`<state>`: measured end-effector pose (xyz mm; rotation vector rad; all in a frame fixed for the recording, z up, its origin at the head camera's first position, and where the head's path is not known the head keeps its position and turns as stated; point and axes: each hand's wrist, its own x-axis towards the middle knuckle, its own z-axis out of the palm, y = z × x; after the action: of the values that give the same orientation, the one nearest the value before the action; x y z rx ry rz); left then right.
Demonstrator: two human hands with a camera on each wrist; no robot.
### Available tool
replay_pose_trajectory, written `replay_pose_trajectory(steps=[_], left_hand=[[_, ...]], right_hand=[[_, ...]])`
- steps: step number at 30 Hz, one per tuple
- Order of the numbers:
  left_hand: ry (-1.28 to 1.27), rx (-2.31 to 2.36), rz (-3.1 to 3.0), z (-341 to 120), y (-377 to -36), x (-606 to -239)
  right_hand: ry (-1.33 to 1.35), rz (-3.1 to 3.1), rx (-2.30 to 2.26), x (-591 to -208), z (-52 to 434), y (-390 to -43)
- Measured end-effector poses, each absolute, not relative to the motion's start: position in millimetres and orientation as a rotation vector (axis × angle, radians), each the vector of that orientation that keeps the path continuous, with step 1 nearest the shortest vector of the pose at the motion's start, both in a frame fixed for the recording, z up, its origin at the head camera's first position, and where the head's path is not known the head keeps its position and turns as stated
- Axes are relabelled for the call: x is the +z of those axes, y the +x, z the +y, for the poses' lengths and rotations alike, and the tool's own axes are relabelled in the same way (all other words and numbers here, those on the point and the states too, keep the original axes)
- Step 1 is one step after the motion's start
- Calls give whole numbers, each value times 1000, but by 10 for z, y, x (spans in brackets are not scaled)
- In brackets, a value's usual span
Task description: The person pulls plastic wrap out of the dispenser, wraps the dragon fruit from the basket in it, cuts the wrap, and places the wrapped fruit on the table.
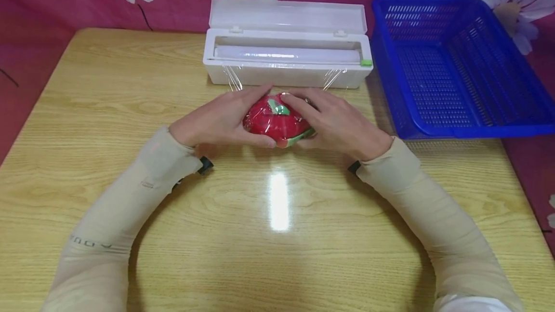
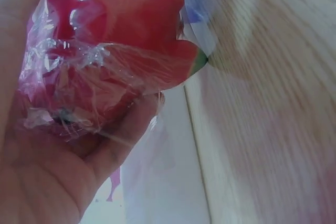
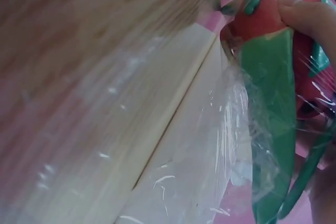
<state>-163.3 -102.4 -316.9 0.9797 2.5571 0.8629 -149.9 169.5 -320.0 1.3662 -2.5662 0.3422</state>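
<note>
One red-and-green toy fruit [image 1: 277,122], film-wrapped.

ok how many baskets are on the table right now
1. The blue basket stands at the table's far right corner, beside the white wrap dispenser. Both hands are elsewhere, holding the red wrapped item at the centre. None appears hidden.

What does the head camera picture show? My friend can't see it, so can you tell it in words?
Two hands, the left hand and the right hand, hold a red and green toy fruit wrapped in cling film over a wooden table. Behind it sits an open white film dispenser, with a blue basket to the right.
</note>
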Motion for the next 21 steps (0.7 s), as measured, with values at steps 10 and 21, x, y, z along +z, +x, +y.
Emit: replay_pose_trajectory(steps=[10,21], left_hand=[[1342,749,2750,-973,-1491,-3142],[1289,752,2786,-906,-1475,-3162]], right_hand=[[1360,-2612,463,-3201,1768,-1600],[1360,-2679,558,-3199,1815,-1632]])
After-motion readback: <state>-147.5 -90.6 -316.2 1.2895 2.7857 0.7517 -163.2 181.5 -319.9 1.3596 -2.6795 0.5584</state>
